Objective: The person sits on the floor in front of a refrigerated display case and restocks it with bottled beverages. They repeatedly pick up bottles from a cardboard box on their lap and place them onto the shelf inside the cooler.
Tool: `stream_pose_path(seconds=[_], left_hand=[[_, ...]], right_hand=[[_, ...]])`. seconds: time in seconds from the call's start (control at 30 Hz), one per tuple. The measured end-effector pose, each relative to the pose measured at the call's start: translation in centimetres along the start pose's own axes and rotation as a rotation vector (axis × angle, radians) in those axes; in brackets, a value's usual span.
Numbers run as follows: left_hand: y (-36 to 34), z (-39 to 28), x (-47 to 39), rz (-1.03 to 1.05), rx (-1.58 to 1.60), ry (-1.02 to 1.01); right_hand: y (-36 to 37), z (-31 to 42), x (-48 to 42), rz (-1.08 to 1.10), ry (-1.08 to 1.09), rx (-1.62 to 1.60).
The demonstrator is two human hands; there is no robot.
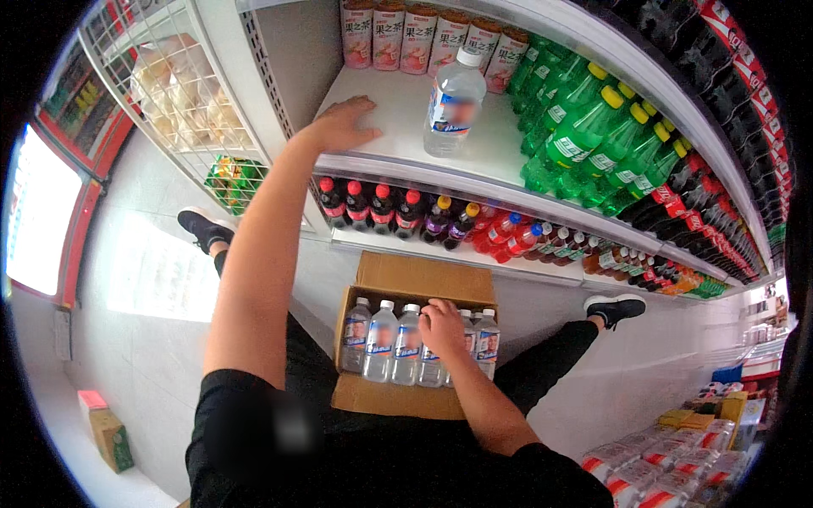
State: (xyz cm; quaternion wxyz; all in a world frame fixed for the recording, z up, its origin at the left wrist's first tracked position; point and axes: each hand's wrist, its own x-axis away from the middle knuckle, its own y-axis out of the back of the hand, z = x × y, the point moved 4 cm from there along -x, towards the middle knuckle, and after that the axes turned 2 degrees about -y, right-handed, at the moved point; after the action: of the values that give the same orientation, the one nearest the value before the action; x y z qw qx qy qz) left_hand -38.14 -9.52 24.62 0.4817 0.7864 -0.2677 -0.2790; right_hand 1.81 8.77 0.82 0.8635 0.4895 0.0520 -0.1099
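Note:
My left hand (346,124) rests on the white shelf (387,108) near its left end, fingers spread and nothing in them. To its right on the same shelf, one transparent plastic bottle (452,105) with a white cap and a blue label stands upright. Between my legs sits an open cardboard box (422,274) holding rows of similar bottles (405,346). My right hand (443,327) is down at the box, its curled fingers around the top of one bottle (430,371) in the front row. That bottle's cap is hidden by the hand.
Pink drink cartons (416,41) line the shelf's back, with green soda bottles (578,140) at its right. Cola bottles (381,209) and other drinks fill the lower shelf. A wire rack (171,95) stands left. Shrink-wrapped packs (667,463) sit on the right.

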Motion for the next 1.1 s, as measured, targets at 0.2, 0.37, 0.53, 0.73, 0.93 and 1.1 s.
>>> stream_pose_path(seconds=[0.2,0.37,0.53,0.73,0.93,1.1], left_hand=[[-0.9,0.5,0.4,-0.063,-0.095,-0.021],[-0.4,0.6,-0.2,-0.043,-0.004,0.029],[-0.8,-0.2,-0.9,-0.019,-0.085,0.057],[-0.6,-0.1,-0.1,-0.055,-0.122,0.061],[-0.4,-0.6,0.5,-0.074,-0.099,0.081],[-0.6,-1.0,0.2,-0.112,-0.130,0.021]], right_hand=[[6.4,4.8,-5.8,-0.087,-0.003,-0.508],[16.4,9.9,-16.3,-0.612,0.256,-0.502],[18.7,10.6,-26.7,-0.690,0.190,-0.420],[18.6,11.4,-30.7,-0.501,0.056,-0.514],[19.4,8.2,-34.5,-0.440,-0.105,-0.319],[19.4,2.4,-39.3,-0.535,-0.204,-0.176]])
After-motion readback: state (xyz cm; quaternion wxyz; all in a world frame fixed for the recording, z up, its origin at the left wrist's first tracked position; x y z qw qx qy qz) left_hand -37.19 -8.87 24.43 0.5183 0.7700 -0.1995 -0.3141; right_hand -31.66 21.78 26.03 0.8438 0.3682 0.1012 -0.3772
